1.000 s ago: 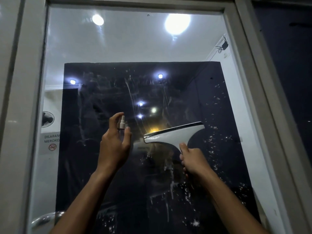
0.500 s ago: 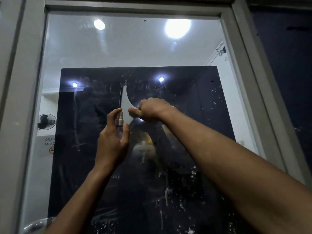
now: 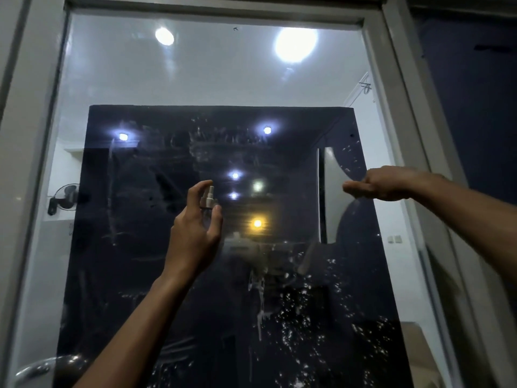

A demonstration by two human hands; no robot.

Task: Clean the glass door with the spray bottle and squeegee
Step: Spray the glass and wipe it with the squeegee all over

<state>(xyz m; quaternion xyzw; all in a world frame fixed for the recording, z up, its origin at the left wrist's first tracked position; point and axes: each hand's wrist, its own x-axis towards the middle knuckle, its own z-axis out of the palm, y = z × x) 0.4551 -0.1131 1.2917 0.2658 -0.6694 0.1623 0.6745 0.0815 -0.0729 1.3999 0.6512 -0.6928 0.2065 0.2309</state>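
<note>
Left hand (image 3: 195, 233) raised near centre frame, fingers curled round a small spray bottle (image 3: 207, 198), forefinger arched over the nozzle top, thumb up along the side. Bottle upright, only its pale pump head showing above the palm, close to the glass door (image 3: 173, 79); touching or not, cannot tell. Right hand (image 3: 383, 183) at about 2 o'clock from the left, well apart from it, forearm coming in from the right edge, fingers clenched round the handle of the squeegee (image 3: 331, 197). Squeegee turned so the blade runs vertically, blade edge to the left, its pale body flaring out from the grip and seemingly laid against the pane.

On the glass itself, smeared wipe marks around 12 o'clock above the bottle and white droplets and a run of liquid at 5 o'clock, below the squeegee. At 7 o'clock, low left corner, a curved metal door handle (image 3: 42, 368). Around it all, a pale door frame (image 3: 391, 79).

Beyond the pane, a wall fan (image 3: 65, 198) at 9 o'clock, and bright ceiling lights (image 3: 295, 43) at 12 o'clock.
</note>
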